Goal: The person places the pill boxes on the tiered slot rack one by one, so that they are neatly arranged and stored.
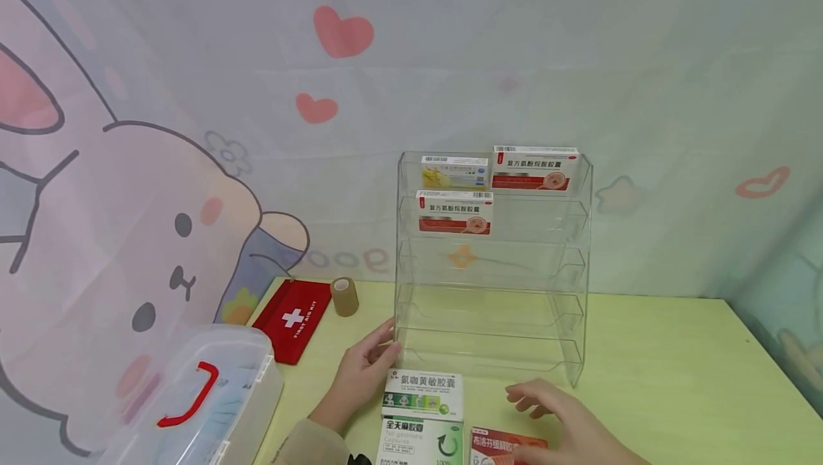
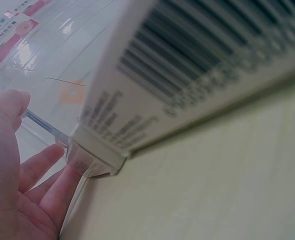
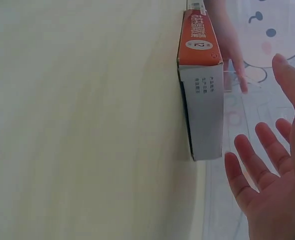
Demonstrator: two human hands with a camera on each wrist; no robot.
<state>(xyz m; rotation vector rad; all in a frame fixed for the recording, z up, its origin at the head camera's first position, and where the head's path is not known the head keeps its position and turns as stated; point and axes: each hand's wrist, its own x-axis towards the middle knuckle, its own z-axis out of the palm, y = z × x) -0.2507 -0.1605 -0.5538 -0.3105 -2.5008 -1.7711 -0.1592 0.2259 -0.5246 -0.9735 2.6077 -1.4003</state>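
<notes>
A clear tiered display rack stands upright on the table. My left hand holds its lower left side edge, with thumb and fingers on either side of the edge in the left wrist view. My right hand has its fingers spread and holds nothing; it is near a red medicine box, which shows standing on edge in the right wrist view. Two green-and-white medicine boxes, one behind the other, sit in front of the rack. A barcoded box side looms close in the left wrist view.
Two red-and-white boxes and a yellowish box occupy the rack's upper tiers. To the left are a red first aid pouch, a brown tape roll and a white bin with a red handle. A printed cloth hangs behind.
</notes>
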